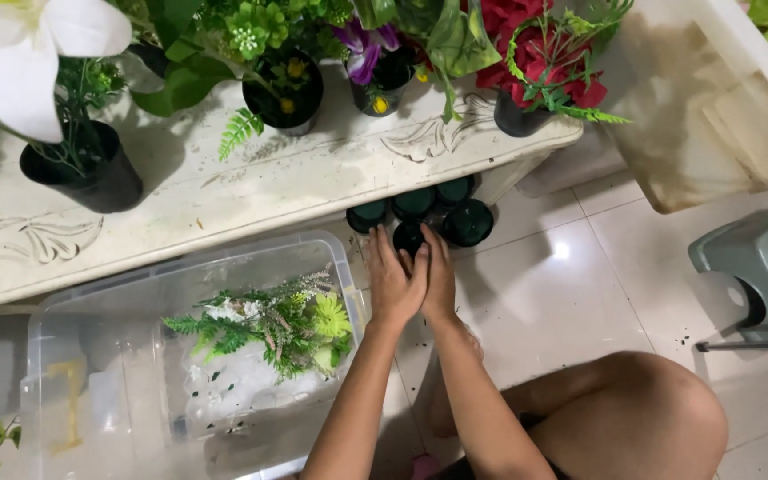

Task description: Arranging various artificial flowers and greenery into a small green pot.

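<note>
Both my hands reach forward to a cluster of small black pots with dark green foam on the floor under the table's edge. My left hand [393, 280] and my right hand [440, 271] are pressed side by side around the nearest black pot [408, 236], fingers curled on its sides. Three more pots [467, 222] stand just behind it. Most of the held pot is hidden by my fingers.
A clear plastic bin [91, 356] at left holds artificial green sprigs [277, 324]. The carved white table [251, 191] above carries several black pots with artificial flowers, one of them red [535, 62]. A grey stool [762, 267] stands at right, my knee [642, 409] below.
</note>
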